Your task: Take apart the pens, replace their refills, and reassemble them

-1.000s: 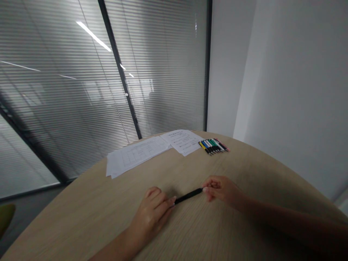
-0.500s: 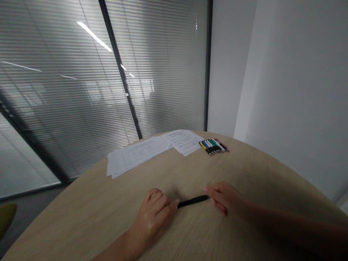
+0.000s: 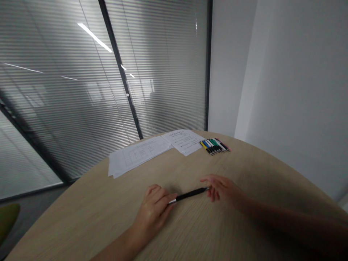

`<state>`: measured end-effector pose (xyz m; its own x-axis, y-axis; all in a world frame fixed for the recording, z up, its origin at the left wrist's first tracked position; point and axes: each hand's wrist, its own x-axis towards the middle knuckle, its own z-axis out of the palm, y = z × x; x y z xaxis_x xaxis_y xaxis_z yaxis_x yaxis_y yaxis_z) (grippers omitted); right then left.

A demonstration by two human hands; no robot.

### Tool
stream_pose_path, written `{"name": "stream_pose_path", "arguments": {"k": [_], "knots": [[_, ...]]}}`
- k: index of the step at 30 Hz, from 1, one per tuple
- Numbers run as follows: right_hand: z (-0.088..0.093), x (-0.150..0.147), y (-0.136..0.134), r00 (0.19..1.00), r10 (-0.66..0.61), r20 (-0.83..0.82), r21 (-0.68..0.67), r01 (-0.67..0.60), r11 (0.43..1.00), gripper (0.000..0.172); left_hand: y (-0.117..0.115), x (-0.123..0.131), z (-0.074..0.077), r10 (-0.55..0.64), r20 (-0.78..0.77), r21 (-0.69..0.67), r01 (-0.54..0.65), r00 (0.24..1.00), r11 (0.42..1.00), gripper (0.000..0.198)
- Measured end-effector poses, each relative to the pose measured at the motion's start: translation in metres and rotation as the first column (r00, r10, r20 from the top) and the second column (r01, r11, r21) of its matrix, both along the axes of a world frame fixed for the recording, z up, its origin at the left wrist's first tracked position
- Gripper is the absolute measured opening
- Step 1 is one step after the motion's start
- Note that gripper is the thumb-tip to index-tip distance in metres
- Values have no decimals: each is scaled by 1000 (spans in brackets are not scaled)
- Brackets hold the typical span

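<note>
Gray window blinds (image 3: 67,90) filled the upper left, and a white wall (image 3: 293,90) filled the right. A big round wood table (image 3: 81,232) sat along the bottom. White papers (image 3: 138,156) lay at its far edge, just beside a row of colored pens (image 3: 214,146). The left hand (image 3: 153,208) and right hand (image 3: 223,190) were apart, low in the middle. A black pen (image 3: 190,194) lay between them, touching both. I could not tell if they gripped it.
</note>
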<state>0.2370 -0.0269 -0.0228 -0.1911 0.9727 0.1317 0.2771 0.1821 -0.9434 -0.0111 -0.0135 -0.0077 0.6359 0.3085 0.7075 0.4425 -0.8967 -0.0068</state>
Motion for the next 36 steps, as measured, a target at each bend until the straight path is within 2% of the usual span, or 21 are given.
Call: {"name": "stream_pose_path", "arguments": {"k": [4, 10, 13, 17, 23, 28, 30, 33, 35, 36], "knots": [[3, 4, 4, 1000, 0, 4, 133, 0, 991, 36, 5, -2, 1, 29, 22, -64, -27, 999, 998, 16], [5, 6, 1, 974, -31, 223, 184, -11, 983, 11, 3, 0, 3, 35, -8, -40, -35, 999, 999, 16], [6, 7, 0, 965, -32, 259, 183, -16, 983, 7, 2, 1, 3, 24, -10, -18, -25, 1000, 1000, 16], [7, 7, -2, 975, 8, 222, 88, -29, 996, 9, -1, 3, 4, -5, -52, 30, 7, 999, 1000, 15], [3, 3, -6, 943, 48, 330, 110, -89, 990, 39, -7, 4, 3, -43, -78, 135, 53, 996, 989, 16], [-3, 1, -5, 967, 62, 248, -7, -62, 998, 48, -2, 2, 1, -20, -44, 10, 20, 999, 1000, 16], [-3, 1, -4, 982, 81, 169, 19, -86, 996, 48, 0, 0, 1, 19, -29, -32, -20, 999, 999, 15], [-1, 0, -3, 994, 105, 42, 96, -108, 990, 38, 3, -2, 0, 70, -17, -53, -71, 997, 996, 16], [0, 0, -3, 998, 63, -4, 112, -62, 992, 44, 4, -2, -1, 76, -19, -59, -77, 997, 995, 16], [1, 0, -3, 999, 34, -4, 118, -34, 992, 41, 4, -3, -1, 75, -19, -59, -76, 997, 995, 16]]}}
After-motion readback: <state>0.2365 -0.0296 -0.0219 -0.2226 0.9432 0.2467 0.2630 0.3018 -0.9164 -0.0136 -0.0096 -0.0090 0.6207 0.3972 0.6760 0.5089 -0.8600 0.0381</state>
